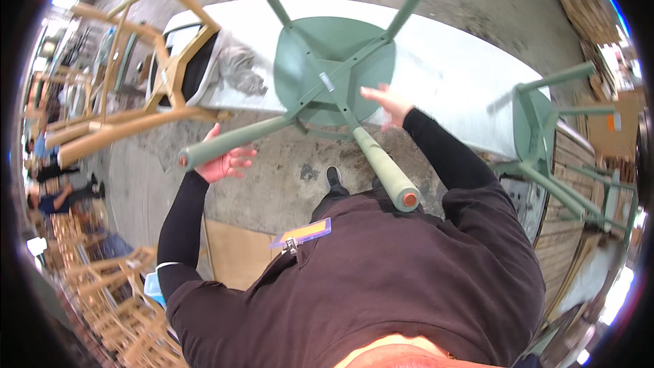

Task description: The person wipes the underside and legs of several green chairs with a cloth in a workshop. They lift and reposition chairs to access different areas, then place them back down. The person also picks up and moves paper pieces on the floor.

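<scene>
Head view:
Green chair: upside down, seat flat on white worktop, legs sticking up twd camera
Left hand: under/around front-left leg, grip loosely curled on it
Right hand: fingers spread, resting at seat edge by the crossbars
Wood chair: tipped on worktop's left end
2nd green chair: right side, beside worktop

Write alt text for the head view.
A person's left hand grips one leg of an upturned green stool lying on a pale table, while the right hand rests open near its seat. A wooden chair and another green stool flank it.
</scene>
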### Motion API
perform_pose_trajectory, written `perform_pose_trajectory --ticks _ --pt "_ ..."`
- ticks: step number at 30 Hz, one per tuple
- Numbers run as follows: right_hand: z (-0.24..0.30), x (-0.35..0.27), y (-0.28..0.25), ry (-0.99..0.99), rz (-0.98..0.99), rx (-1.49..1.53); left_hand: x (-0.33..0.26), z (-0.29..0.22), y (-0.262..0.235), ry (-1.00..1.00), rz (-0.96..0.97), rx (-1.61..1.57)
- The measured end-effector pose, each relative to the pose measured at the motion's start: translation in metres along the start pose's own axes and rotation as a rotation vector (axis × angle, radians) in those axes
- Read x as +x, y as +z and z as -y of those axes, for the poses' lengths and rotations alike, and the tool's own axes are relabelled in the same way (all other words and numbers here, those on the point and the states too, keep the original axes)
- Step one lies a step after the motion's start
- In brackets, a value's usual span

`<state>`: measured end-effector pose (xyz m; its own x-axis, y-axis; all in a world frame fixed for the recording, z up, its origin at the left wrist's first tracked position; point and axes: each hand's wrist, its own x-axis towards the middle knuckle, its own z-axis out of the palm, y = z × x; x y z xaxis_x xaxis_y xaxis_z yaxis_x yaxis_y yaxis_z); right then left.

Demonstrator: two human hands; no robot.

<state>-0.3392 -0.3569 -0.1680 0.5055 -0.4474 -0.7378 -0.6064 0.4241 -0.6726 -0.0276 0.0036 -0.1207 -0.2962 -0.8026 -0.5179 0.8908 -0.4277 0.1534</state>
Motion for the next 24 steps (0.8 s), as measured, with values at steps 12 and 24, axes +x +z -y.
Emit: perform_pose_trajectory --ticks 12,24 --pt "-0.091 -0.012 0.023 0.326 0.378 0.597 0.019 -0.005 0.044 -0.132 -0.350 0.185" --pt "-0.206 -0.123 -0.266 0.436 0.313 0.676 0.182 0.226 0.226 -0.003 -0.358 0.223"
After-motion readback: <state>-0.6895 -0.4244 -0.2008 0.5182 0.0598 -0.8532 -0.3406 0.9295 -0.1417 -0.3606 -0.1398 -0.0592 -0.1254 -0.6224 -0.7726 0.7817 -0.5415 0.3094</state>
